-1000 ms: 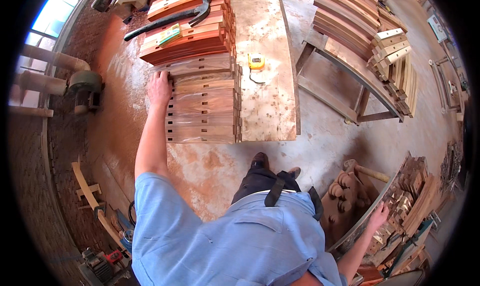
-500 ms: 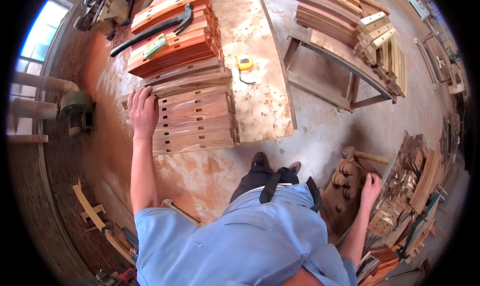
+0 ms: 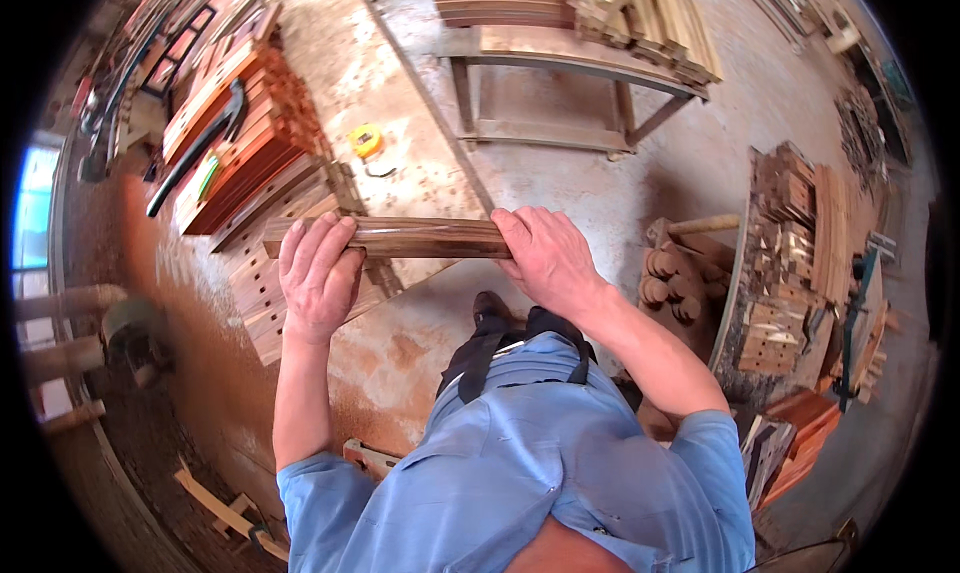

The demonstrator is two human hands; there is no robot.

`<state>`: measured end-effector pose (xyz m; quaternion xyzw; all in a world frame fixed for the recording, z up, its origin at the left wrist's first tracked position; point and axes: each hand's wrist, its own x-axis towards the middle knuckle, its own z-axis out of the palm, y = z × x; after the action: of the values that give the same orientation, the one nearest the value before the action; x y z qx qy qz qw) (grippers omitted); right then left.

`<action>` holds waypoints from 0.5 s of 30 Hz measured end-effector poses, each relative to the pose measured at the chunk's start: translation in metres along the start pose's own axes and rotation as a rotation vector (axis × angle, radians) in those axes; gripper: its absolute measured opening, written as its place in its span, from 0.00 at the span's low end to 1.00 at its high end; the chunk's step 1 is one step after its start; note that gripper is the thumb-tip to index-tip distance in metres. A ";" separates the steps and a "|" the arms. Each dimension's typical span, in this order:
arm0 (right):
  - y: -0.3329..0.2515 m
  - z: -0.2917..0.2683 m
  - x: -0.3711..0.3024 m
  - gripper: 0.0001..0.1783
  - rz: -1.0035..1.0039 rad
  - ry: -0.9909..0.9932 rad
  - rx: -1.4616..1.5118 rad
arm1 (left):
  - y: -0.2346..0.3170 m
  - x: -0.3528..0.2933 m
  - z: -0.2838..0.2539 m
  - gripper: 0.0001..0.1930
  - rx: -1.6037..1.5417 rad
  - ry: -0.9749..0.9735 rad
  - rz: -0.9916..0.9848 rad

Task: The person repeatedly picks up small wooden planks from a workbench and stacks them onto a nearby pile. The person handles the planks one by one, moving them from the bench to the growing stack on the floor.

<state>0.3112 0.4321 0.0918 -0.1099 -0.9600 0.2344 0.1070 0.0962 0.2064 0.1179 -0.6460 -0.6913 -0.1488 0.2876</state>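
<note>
A brown wooden rail (image 3: 430, 237) is held level in front of me, above the near end of the bench. My left hand (image 3: 322, 273) is closed around its left end, and my right hand (image 3: 548, 257) grips the right end. Beneath and beyond it lies a row of brown slotted wooden pieces (image 3: 262, 298), partly hidden by the rail and my left hand. Farther back, reddish wooden pieces (image 3: 255, 123) are stacked, with a black claw hammer (image 3: 205, 145) and a small green-and-yellow item (image 3: 208, 176) on top.
A yellow tape measure (image 3: 366, 141) lies on the pale board bench (image 3: 350, 63). Ahead stands a low table (image 3: 540, 61) with stacked wood pieces. To my right are a mallet-like wooden tool (image 3: 700, 223) and a stand (image 3: 735, 293) of wood blocks. A motor with ducts (image 3: 135, 333) stands left.
My left hand has lifted a rail off the row on the bench. My right hand has come up from my right side and taken its other end. The view has turned rightward.
</note>
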 end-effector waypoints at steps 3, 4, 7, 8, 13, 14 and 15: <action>0.039 -0.007 -0.032 0.25 0.199 -0.047 0.266 | 0.023 0.030 0.018 0.11 -0.031 0.201 -0.153; 0.054 -0.008 -0.048 0.23 0.344 -0.050 0.491 | 0.022 0.040 0.021 0.21 -0.039 0.163 -0.149; 0.102 -0.038 -0.088 0.17 0.798 -0.220 1.421 | 0.032 0.058 0.034 0.22 -0.337 0.105 -0.363; 0.110 -0.048 -0.101 0.17 0.849 -0.124 1.633 | 0.038 0.061 0.043 0.21 -0.326 0.061 -0.356; 0.183 -0.122 -0.164 0.20 0.876 0.375 1.757 | 0.078 0.068 0.086 0.18 -0.399 -0.059 -0.331; 0.199 -0.147 -0.174 0.19 0.919 0.496 1.647 | 0.084 0.071 0.093 0.17 -0.381 -0.066 -0.294; 0.216 -0.174 -0.184 0.19 0.964 0.608 1.534 | 0.088 0.073 0.099 0.17 -0.362 -0.070 -0.260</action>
<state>0.5663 0.6449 0.1125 -0.4497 -0.3274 0.7800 0.2868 0.1623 0.3329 0.0680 -0.5972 -0.7405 -0.2835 0.1211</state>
